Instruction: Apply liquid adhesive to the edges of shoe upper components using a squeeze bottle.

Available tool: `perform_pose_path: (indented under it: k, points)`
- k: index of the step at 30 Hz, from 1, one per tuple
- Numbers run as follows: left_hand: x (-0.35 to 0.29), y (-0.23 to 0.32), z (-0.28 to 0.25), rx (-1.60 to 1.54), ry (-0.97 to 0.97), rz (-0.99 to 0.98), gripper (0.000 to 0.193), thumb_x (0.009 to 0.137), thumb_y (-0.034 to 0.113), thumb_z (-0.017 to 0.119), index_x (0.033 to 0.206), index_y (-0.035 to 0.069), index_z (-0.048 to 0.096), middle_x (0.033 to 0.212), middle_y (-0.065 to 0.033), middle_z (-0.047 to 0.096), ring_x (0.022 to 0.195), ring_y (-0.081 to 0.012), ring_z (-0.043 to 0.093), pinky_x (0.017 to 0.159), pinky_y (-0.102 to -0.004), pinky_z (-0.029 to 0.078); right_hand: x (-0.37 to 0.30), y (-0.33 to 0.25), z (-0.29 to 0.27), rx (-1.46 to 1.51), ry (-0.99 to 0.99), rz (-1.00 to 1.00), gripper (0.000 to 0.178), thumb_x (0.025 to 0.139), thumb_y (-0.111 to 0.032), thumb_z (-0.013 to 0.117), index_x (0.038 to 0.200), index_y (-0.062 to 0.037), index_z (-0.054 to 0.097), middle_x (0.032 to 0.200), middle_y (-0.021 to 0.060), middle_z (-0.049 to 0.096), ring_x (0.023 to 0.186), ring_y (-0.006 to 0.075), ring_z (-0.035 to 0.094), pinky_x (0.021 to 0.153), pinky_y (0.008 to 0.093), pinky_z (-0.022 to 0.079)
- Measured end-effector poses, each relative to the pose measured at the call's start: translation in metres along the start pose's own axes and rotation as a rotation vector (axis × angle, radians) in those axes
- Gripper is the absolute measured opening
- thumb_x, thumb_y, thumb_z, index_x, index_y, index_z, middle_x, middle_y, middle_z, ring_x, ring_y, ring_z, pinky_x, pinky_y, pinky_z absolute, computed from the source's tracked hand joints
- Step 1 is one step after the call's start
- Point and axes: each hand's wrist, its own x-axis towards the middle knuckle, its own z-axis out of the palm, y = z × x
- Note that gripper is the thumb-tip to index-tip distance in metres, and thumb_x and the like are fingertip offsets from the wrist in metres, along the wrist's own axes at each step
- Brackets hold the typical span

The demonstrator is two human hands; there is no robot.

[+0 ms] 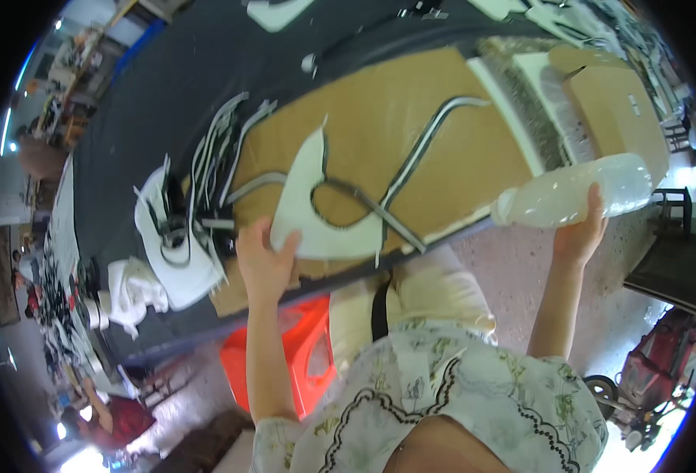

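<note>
A white crescent-like cut piece with a curved notch lies on the brown cardboard sheet. My left hand grips the near left corner of this piece, its thumb on top. In my right hand is a translucent plastic bottle, lying on its side in the air past the table's near edge. The narrow neck of the bottle points left, toward the table. A grey strip crosses the cardboard beside the cut piece, and a longer dark-and-white strip bends away toward the far right.
Left of the cardboard lie a bunch of dark and white strips and a stack of white pieces. A crumpled white cloth sits nearby. Under the table edge stands a red plastic stool. Cardboard covers the right end.
</note>
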Motion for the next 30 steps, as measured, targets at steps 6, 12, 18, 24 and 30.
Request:
perform_pose_path:
  k: [6,12,18,24,30]
  points:
    - [0.018,0.004,-0.018,0.024,-0.382,-0.207,0.043,0.059,0.02,0.079,0.09,0.002,0.056,0.093,-0.0124,0.057,0.082,-0.0239,0.055,0.072,-0.0361,0.044,0.005,0.001,-0.001,0.037,0.074,-0.007,0.044,0.086,-0.02,0.06,0.122,-0.0014,0.044,0.112,0.0094,0.053,0.104,0.0219,0.053,0.088,0.0373,0.046]
    - [0.096,0.148,-0.085,-0.647,-0.826,0.029,0.074,0.06,0.015,0.079,0.123,-0.001,0.044,0.116,-0.0069,0.054,0.103,-0.015,0.054,0.092,-0.029,0.041,0.027,-0.016,-0.022,0.085,0.13,-0.073,0.044,0.086,-0.019,0.059,0.123,-0.0016,0.042,0.109,0.01,0.054,0.099,0.022,0.056,0.086,0.0373,0.047]
    - [0.258,0.304,-0.064,-0.914,-0.602,0.531,0.061,0.069,0.01,0.073,0.123,-0.001,0.047,0.108,-0.0056,0.059,0.097,-0.0153,0.058,0.086,-0.0286,0.046,0.048,-0.021,-0.048,0.077,0.205,-0.187,0.043,0.088,-0.021,0.057,0.123,-0.0008,0.043,0.109,0.0106,0.056,0.098,0.0219,0.057,0.086,0.0368,0.048]
    - [0.404,0.434,0.021,-1.356,-0.674,0.835,0.051,0.082,0.003,0.056,0.13,0.011,0.039,0.116,-0.0128,0.054,0.098,-0.0294,0.058,0.076,-0.0436,0.053,0.046,-0.043,-0.083,0.011,0.452,-0.242,0.044,0.088,-0.022,0.057,0.123,-0.0006,0.043,0.108,0.0116,0.057,0.1,0.0233,0.057,0.085,0.0384,0.049]
    - [0.399,0.487,0.112,-1.821,-0.512,0.527,0.026,0.083,0.003,0.054,0.109,0.006,0.055,0.102,-0.0077,0.062,0.091,-0.0194,0.061,0.074,-0.034,0.051,0.034,-0.079,-0.128,-0.077,0.574,-0.318,0.041,0.088,-0.026,0.058,0.117,0.0004,0.046,0.106,0.0125,0.057,0.096,0.0226,0.059,0.083,0.0381,0.05]
